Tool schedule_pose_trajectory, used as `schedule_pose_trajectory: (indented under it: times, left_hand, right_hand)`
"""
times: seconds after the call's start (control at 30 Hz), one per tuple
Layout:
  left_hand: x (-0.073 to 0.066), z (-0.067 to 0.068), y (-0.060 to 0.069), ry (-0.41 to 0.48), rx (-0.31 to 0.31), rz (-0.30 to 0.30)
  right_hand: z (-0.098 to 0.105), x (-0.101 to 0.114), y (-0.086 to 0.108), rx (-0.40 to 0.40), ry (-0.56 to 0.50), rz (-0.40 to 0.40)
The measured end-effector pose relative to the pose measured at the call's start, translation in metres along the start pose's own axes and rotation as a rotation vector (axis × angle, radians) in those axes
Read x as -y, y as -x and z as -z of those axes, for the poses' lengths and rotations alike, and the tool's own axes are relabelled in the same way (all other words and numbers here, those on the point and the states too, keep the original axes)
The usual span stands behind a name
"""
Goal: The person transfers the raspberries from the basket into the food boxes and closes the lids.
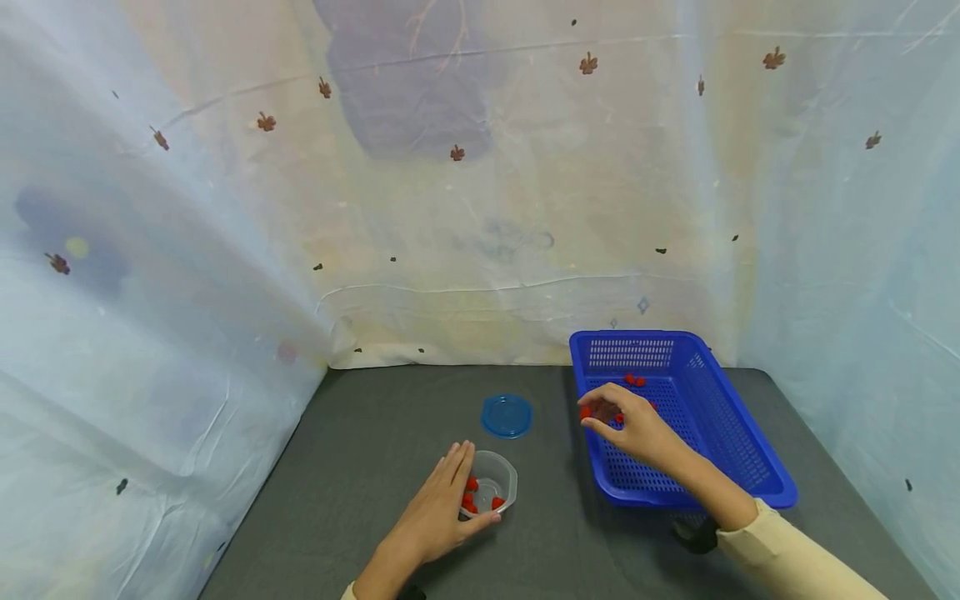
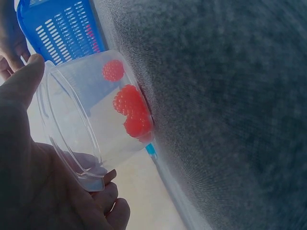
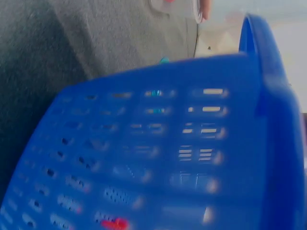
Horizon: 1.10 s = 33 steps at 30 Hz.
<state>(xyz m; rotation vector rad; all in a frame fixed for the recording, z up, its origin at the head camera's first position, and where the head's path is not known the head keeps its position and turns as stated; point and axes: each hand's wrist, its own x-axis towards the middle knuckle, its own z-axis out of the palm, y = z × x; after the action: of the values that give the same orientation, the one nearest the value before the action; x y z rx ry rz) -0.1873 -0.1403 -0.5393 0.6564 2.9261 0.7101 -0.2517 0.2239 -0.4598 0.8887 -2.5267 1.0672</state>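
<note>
My left hand (image 1: 438,508) holds a clear plastic container (image 1: 504,477) by its rim, thumb on the near side and fingers along the left. Inside the container, red raspberries (image 2: 132,108) lie at the bottom. Over the left rim of a blue perforated basket (image 1: 731,417), my right hand (image 1: 633,423) pinches a raspberry (image 1: 585,412) between thumb and fingertips. A few more raspberries (image 1: 635,380) lie on the basket floor, some partly behind that hand. In the right wrist view the basket wall (image 3: 158,139) fills most of the picture and the fingers are hidden.
Beyond the container, a round blue lid (image 1: 507,416) lies flat on the grey table (image 1: 360,450). Patterned cloth (image 1: 480,217) hangs behind the table and along both sides. The basket takes up the right part of the table.
</note>
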Motion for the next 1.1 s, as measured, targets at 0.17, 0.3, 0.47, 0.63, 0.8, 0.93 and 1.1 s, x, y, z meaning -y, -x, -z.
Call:
schedule_pose_trajectory:
  times: [0.17, 0.3, 0.47, 0.63, 0.8, 0.93, 1.1]
  left_hand:
    - [-0.002, 0.002, 0.001, 0.006, 0.000, 0.004]
    - [-0.003, 0.003, 0.001, 0.014, -0.007, -0.002]
    - [-0.004, 0.003, 0.001, 0.018, -0.012, 0.001]
    - [-0.003, 0.001, 0.001, 0.009, -0.003, 0.019]
    - [-0.003, 0.001, 0.000, 0.004, 0.001, 0.024]
    - [-0.004, 0.002, 0.000, 0.004, 0.004, 0.025]
    - [-0.004, 0.002, 0.001, 0.010, 0.001, 0.019]
  right_hand:
    - [-0.005, 0.008, -0.002, 0.018, -0.002, 0.001]
    - [-0.011, 0.013, -0.004, 0.031, -0.014, 0.008]
    - [-0.020, 0.019, -0.007, 0.027, -0.021, 0.054]
    - [-0.028, 0.023, -0.009, 0.021, -0.027, 0.094]
    - [-0.037, 0.027, -0.011, 0.039, -0.045, 0.110]
    - [-0.044, 0.031, -0.014, 0.078, -0.064, 0.105]
    - [-0.053, 0.037, -0.018, 0.117, -0.104, 0.117]
